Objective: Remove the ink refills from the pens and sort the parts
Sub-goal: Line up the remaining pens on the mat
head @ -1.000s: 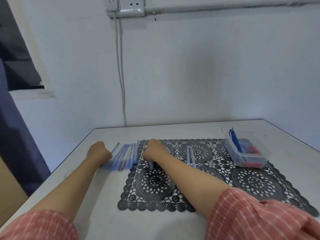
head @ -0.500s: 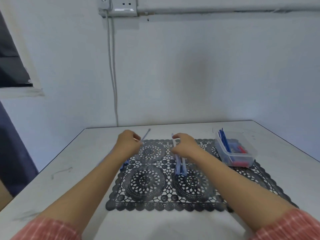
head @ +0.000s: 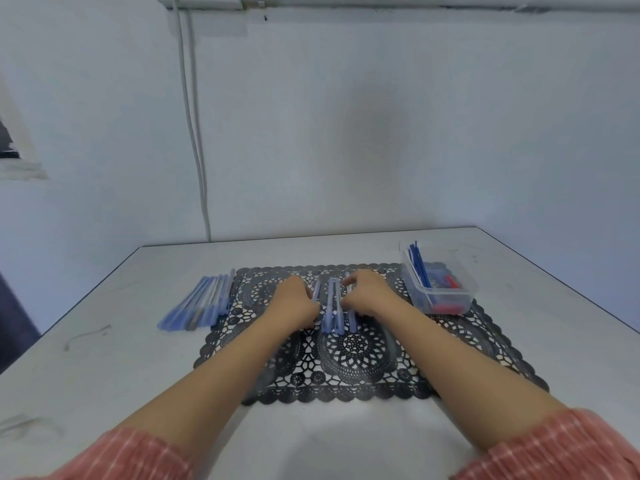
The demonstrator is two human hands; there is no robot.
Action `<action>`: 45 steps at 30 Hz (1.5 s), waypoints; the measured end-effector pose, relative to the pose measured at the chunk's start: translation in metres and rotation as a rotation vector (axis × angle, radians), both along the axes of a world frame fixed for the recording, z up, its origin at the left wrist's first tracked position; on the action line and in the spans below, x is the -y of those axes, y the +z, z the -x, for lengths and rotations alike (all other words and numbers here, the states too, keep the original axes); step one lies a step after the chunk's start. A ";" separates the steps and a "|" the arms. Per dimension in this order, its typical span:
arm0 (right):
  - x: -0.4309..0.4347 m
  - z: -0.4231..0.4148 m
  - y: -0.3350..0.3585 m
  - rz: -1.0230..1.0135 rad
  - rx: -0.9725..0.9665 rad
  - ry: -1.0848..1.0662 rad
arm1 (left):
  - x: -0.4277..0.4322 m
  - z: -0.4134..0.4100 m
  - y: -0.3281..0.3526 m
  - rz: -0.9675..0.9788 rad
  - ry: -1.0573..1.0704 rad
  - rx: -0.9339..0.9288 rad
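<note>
Several pale blue pens (head: 331,308) lie side by side on the middle of a black lace mat (head: 349,362). My left hand (head: 297,303) is at their left edge, fingers curled around the leftmost pen (head: 316,289). At their right edge, my right hand (head: 367,294) curls its fingers over another pen (head: 352,320), whose tip shows beyond the fingers. A larger pile of blue pens (head: 202,304) lies on the table left of the mat. A clear plastic tub (head: 465,295) at the mat's right holds blue ink refills (head: 419,263) and red parts.
The white table (head: 138,375) stands against a wall, with its left and right edges in view. A cable runs down the wall behind the table. Red striped sleeves cover both forearms near the bottom of the frame.
My left hand left the pile, carried a pen to the right and lowered it beside the middle group. My right hand also came down onto that group. The view tilted down.
</note>
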State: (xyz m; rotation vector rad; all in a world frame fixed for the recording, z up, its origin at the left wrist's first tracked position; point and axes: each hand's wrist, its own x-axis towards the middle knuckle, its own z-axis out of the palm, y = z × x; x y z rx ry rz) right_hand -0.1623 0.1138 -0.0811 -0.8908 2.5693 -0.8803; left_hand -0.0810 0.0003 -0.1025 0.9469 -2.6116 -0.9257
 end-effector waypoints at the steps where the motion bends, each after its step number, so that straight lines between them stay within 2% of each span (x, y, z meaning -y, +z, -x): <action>1: -0.001 -0.001 0.000 -0.002 0.002 0.006 | -0.002 0.001 -0.001 -0.026 -0.006 -0.011; 5: -0.001 0.002 -0.001 -0.023 0.027 0.010 | -0.004 0.004 -0.002 -0.061 0.004 -0.037; 11: 0.001 0.004 -0.004 -0.052 0.024 0.024 | -0.005 0.003 -0.001 0.086 -0.015 0.010; 18: 0.005 0.008 -0.007 -0.069 -0.035 0.012 | -0.005 0.005 -0.002 0.071 -0.069 0.004; 22: 0.011 0.006 -0.009 -0.130 -0.164 -0.004 | -0.002 0.002 0.002 0.081 -0.068 -0.006; 25: 0.021 -0.003 -0.008 -0.048 -0.277 -0.013 | 0.013 -0.005 0.007 0.099 -0.021 -0.054; 28: 0.038 -0.019 0.001 0.127 -0.173 0.090 | 0.040 -0.017 0.017 0.154 0.085 -0.115; 31: 0.063 -0.040 0.007 0.289 0.095 0.160 | 0.075 -0.037 0.026 0.202 0.220 -0.157; 35: 0.101 -0.064 -0.004 0.336 0.294 0.153 | 0.118 -0.066 0.023 0.196 0.337 -0.141; 41: 0.149 -0.078 -0.022 0.244 0.217 0.130 | 0.167 -0.102 0.009 0.177 0.453 0.006; 45: 0.162 -0.082 -0.025 0.203 0.159 0.116 | 0.179 -0.112 0.002 0.117 0.452 0.064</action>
